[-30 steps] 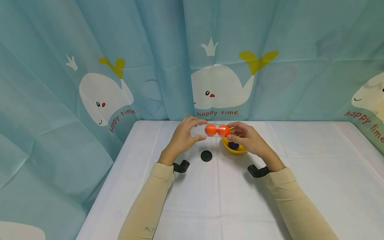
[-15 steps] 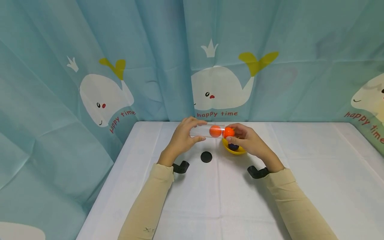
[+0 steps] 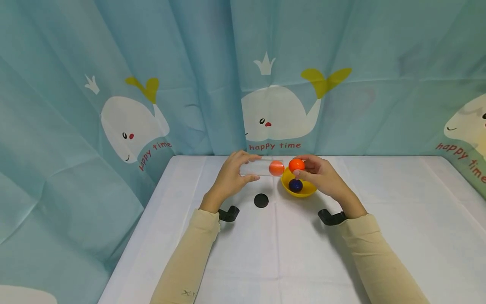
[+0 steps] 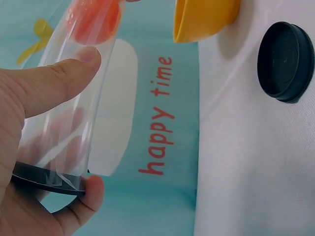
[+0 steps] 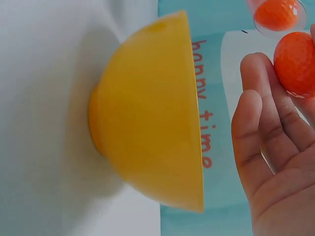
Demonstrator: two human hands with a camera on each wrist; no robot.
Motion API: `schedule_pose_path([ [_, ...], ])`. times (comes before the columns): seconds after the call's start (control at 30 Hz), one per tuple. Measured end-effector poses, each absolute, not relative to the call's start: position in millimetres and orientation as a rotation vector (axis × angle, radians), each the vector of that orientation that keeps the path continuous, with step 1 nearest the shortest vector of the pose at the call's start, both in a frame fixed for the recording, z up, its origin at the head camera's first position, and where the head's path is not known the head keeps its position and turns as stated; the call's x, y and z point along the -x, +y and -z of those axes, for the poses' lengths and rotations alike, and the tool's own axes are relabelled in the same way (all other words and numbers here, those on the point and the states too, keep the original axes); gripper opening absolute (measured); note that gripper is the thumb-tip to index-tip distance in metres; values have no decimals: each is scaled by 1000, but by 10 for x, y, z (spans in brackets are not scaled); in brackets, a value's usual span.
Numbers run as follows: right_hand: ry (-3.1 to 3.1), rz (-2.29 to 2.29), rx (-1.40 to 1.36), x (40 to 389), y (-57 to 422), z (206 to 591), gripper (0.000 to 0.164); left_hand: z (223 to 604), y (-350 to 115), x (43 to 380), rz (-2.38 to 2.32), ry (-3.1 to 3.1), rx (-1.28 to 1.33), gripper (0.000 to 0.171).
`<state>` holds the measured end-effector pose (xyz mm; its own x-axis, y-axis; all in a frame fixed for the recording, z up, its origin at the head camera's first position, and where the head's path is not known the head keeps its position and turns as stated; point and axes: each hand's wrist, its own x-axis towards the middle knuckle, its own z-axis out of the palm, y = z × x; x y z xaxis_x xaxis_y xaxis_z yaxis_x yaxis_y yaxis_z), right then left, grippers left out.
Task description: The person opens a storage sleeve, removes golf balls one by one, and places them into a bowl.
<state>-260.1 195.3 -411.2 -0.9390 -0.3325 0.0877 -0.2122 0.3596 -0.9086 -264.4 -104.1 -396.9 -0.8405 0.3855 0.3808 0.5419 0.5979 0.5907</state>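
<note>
My left hand (image 3: 230, 174) grips a clear plastic tube (image 3: 255, 167) held sideways above the table. One orange ball (image 3: 276, 168) sits inside, near the tube's right end; the left wrist view shows a black base (image 4: 47, 178) at the other end. Just to the right of that mouth, my right hand (image 3: 322, 175) pinches a second orange ball (image 5: 296, 64), apart from the tube. Beneath the right hand stands a yellow bowl (image 5: 147, 113) with a dark blue ball (image 3: 295, 185) in it. Part of the bowl is hidden behind the hand.
A round black cap (image 3: 261, 200) lies on the white table (image 3: 258, 261) in front of the tube, left of the bowl. Behind the table's far edge hangs a blue curtain (image 3: 205, 126) printed with whales.
My right hand has drawn one orange ball out of the tube's right end and moved slightly right with it. The other ball has shifted toward that end. The left hand has hardly moved.
</note>
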Motion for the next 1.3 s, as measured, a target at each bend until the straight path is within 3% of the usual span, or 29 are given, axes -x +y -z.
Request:
schedule_pose_path([
  [1.3, 2706, 1514, 442, 2666, 2236, 4124, 43, 4022, -1107, 2721, 1282, -2563, 722, 55],
])
